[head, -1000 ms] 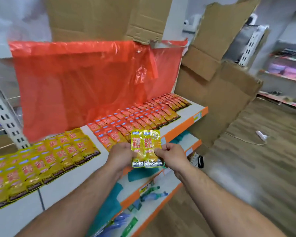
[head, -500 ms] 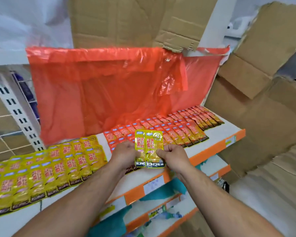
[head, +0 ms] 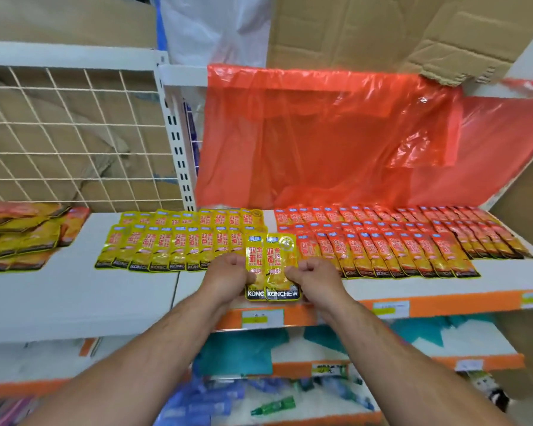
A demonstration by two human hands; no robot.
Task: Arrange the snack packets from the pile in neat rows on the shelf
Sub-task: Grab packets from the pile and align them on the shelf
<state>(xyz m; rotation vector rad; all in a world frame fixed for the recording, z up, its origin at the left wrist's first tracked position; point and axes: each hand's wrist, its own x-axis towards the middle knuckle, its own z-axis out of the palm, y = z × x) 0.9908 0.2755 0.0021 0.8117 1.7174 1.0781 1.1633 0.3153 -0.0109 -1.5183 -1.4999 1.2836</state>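
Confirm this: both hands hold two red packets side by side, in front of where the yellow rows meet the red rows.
One thing is wrong: the head view shows the two packets are yellow, not red. The left hand and right hand do hold them side by side, in front of where the yellow rows meet the red rows.

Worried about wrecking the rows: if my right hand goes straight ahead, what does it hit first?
Probably the front row of red packets, at its left end, just beyond your right hand; the hand's height over the shelf is unclear.
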